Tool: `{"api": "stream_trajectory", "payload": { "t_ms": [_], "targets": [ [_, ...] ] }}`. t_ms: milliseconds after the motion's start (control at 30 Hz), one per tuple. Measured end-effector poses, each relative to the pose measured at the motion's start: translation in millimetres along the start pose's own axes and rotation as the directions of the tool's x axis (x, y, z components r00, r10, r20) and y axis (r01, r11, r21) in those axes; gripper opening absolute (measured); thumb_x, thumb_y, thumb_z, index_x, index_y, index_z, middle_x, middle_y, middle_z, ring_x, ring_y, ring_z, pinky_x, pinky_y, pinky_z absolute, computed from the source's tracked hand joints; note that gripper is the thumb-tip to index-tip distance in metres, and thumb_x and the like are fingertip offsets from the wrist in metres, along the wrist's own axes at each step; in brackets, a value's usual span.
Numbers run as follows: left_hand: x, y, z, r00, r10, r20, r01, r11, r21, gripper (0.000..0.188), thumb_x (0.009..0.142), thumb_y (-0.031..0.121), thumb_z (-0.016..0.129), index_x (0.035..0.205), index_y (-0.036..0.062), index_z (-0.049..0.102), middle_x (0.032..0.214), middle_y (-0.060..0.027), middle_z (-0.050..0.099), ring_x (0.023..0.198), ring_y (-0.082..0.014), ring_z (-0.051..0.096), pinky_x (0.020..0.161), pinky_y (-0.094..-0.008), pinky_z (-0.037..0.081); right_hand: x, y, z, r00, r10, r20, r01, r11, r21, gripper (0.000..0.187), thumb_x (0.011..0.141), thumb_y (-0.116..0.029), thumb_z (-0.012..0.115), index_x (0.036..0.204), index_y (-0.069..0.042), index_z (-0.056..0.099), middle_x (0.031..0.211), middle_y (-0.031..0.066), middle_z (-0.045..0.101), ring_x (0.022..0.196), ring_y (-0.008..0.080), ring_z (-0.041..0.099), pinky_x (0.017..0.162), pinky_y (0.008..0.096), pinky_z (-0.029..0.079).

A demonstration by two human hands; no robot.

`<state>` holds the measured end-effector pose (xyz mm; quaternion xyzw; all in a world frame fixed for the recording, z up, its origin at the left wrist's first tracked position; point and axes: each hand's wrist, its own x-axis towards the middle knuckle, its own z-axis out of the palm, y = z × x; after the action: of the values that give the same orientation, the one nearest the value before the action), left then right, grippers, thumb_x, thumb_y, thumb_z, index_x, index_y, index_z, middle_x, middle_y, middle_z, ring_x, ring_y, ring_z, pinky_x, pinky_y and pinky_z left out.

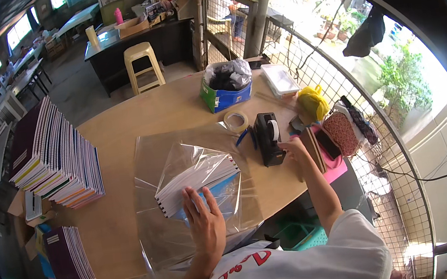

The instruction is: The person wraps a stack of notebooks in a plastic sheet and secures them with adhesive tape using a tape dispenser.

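My left hand (205, 217) lies flat, its fingers stretched over a stack of white-edged notebooks (197, 179) with black binding marks at the ends. Clear plastic film (149, 148) is spread under the stack and folded partly over it. A blue sheet or cover (218, 189) shows along the stack's near side. My right hand (291, 148) reaches to a black tape dispenser (270, 153) carrying a roll of tape (273, 131). Its fingers are drawn together at the dispenser's right side; what they pinch, if anything, is too small to make out.
Tall piles of notebooks (65, 164) and a small dark pile (67, 256) stand at left. Beyond the film are a tape roll (235, 120), blue pens (243, 136) and a bag-lined box (227, 91). A yellow bag (313, 103) and pouches (339, 128) sit by the mesh (391, 186).
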<state>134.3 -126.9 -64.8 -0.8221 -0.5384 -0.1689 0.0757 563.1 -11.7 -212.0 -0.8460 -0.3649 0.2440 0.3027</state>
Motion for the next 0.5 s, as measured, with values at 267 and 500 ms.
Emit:
{"api": "stream_trajectory", "payload": {
  "t_ms": [267, 500],
  "targets": [
    [-2, -4, -2, 0.998, -0.031, 0.058, 0.035, 0.997, -0.064, 0.054, 0.089, -0.002, 0.052, 0.14, -0.0109, 0.038, 0.147, -0.0359, 0.029, 0.137, -0.0525, 0.031, 0.114, -0.0547, 0.032, -83, 13, 36, 0.942, -0.164, -0.294, 0.221, 0.96, 0.173, 0.023, 0.079, -0.025, 0.079, 0.074, -0.003, 0.074, 0.058, 0.0031, 0.061, 0.05, 0.0124, 0.056, 0.048, 0.0297, 0.045],
    [0, 1, -1, 0.999, -0.037, 0.014, 0.039, 0.977, -0.21, 0.053, 0.091, 0.001, 0.053, 0.139, -0.0127, 0.037, 0.14, -0.0372, 0.033, 0.133, -0.0556, 0.035, 0.112, -0.0551, 0.035, -113, 62, 123, 0.836, -0.024, 0.549, -0.549, -0.084, 0.832, 0.01, 0.096, -0.011, 0.056, 0.104, -0.009, 0.061, 0.077, 0.0072, 0.063, 0.063, 0.017, 0.06, 0.057, 0.0301, 0.052]
  ]
}}
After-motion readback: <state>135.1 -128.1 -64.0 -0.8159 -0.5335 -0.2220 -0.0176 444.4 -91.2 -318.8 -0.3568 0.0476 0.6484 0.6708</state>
